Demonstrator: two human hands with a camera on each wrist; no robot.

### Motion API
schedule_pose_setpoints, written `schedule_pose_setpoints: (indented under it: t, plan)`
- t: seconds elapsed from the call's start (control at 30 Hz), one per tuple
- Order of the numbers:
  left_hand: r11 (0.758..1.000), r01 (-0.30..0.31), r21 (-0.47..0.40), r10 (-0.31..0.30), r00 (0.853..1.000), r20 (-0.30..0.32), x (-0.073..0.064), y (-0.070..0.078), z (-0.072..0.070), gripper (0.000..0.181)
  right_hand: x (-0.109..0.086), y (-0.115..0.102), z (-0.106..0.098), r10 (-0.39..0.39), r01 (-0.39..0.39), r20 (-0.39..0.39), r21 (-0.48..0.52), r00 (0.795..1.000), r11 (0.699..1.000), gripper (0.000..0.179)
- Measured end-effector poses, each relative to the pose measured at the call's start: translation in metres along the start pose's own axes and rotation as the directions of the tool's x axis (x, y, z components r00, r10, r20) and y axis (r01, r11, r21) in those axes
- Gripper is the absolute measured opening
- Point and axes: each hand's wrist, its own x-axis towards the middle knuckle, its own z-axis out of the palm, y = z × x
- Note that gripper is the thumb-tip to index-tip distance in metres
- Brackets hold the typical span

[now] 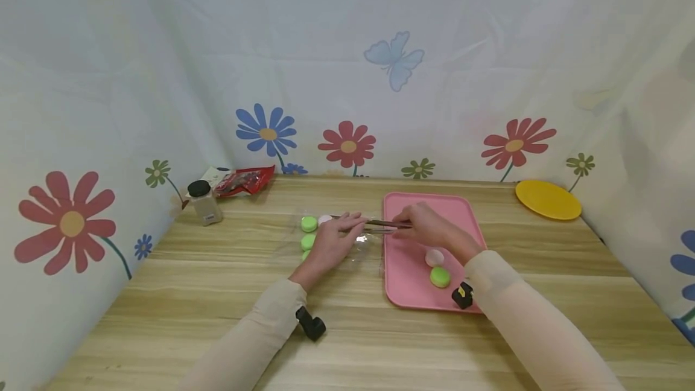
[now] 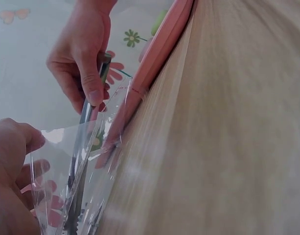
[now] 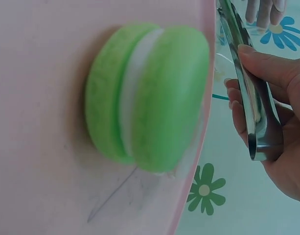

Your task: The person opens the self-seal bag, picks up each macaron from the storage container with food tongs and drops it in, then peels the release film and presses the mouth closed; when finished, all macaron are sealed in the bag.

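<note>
Reaching with metal tongs (image 1: 380, 222) into a clear bag (image 1: 361, 252), left of the pink tray (image 1: 402, 285).
The right hand (image 1: 426, 225), above the tray, grips the tongs; the left hand (image 1: 332, 243), left of the tray, holds the bag's edge between thumb and fingers. Green macarons (image 1: 309, 224) lie at the bag's end farther from the tray. On the tray rest a single green macaron (image 1: 440, 277) and, just beside it, a pale round piece (image 1: 434, 257). Right of the tray lies a yellow plate (image 1: 548, 200); well to its left are a black-lidded jar (image 1: 206, 207) and a red packet (image 1: 247, 181).
</note>
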Motion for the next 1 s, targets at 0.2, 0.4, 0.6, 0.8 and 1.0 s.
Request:
schedule_pose_setpoints:
  t: [0.2, 0.4, 0.6, 0.8, 1.0]
  plan:
    - [1.000, -0.011, -0.007, 0.010, 1.000, -0.007, 0.000, 0.000, 0.002, 0.026, -0.013, 0.004, -0.008, 0.005, -0.004, 0.012, -0.026, 1.000, 1.000, 0.030]
    - [1.000, 0.004, -0.014, -0.004, 1.000, 0.007, 0.000, -0.002, 0.003, 0.026, -0.041, 0.022, -0.020, -0.035, 0.034, -0.031, -0.035, 0.999, 0.999, 0.029]
    - [1.000, 0.024, -0.018, -0.023, 1.000, 0.017, 0.002, -0.003, 0.002, 0.027, -0.078, 0.039, -0.033, -0.035, 0.037, -0.083, 0.022, 0.996, 0.999, 0.021]
    - [0.999, 0.032, 0.003, -0.032, 0.999, 0.035, 0.001, 0.000, 0.001, 0.031, -0.121, 0.060, -0.049, -0.024, 0.030, -0.088, 0.072, 0.996, 0.997, 0.023]
    - [0.999, 0.037, 0.002, -0.037, 0.998, 0.045, 0.001, 0.001, 0.001, 0.031, -0.158, 0.087, -0.059, -0.012, 0.019, -0.117, 0.063, 0.993, 0.998, 0.024]
